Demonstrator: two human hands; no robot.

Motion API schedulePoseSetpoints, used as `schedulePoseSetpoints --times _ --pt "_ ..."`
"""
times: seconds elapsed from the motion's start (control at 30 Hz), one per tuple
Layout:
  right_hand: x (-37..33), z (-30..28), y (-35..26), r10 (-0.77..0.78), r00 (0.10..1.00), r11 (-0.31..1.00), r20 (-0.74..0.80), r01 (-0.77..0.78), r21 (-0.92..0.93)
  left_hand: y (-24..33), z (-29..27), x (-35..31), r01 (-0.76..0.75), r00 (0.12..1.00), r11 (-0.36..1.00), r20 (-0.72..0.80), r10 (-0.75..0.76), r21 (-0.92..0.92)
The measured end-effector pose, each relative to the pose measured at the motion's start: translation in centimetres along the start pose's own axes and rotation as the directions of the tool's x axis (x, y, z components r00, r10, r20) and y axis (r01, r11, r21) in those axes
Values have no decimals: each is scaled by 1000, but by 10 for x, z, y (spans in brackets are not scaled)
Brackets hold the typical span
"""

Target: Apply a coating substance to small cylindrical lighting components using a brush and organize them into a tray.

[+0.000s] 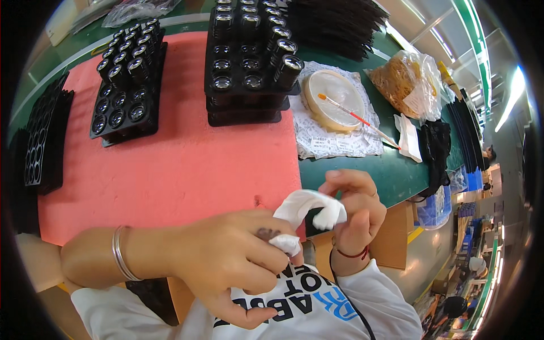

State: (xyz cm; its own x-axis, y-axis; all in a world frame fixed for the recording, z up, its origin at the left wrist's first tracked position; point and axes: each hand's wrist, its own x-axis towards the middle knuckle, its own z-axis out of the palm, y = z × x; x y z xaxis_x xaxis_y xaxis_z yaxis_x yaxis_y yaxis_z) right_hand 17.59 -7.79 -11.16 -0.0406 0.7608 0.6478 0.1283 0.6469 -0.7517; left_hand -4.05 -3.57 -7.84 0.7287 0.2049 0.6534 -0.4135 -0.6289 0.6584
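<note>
A strip of white tissue [300, 205] arches between my two hands, in front of my body and just off the near edge of the red foam mat [187, 170]. My left hand [241, 255] is closed on one part of it, and a white end pokes out between the curled fingers. Dark smudges mark a finger of this hand. At the other end of the strip, my right hand [360, 209] has its fingers bent around the tissue; the exact grip is partly hidden.
Black trays of shiny-topped cylinders [127, 79] [249, 62] stand on the mat, with stacked trays [45, 136] at left. Rightward are a round lidded dish [334, 93], a thin brush [362, 120], a folded white tissue [408, 137] and a plastic bag [405, 82] of tan pieces.
</note>
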Motion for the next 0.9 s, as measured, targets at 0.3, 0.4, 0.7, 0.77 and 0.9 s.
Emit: schedulePoseSetpoints --times 0.3,0.4,0.7,0.77,0.9 --pt "9 -1 -9 -6 975 992 224 34 -124 -2 -3 -2 79 997 975 22 -76 -210" --pt "10 0 -9 11 982 983 190 25 -182 -2 -2 -3 72 997 981 35 -67 -179" --pt "6 1 -8 191 977 978 90 -182 -105 -4 4 -5 12 996 1000 88 -12 -8" --pt "5 1 -8 200 978 974 61 -192 -118 -4 4 -5 11 994 999 107 -16 39" --pt "2 2 -8 230 973 968 30 -226 -109 -2 3 -5 -7 987 992 161 -13 123"
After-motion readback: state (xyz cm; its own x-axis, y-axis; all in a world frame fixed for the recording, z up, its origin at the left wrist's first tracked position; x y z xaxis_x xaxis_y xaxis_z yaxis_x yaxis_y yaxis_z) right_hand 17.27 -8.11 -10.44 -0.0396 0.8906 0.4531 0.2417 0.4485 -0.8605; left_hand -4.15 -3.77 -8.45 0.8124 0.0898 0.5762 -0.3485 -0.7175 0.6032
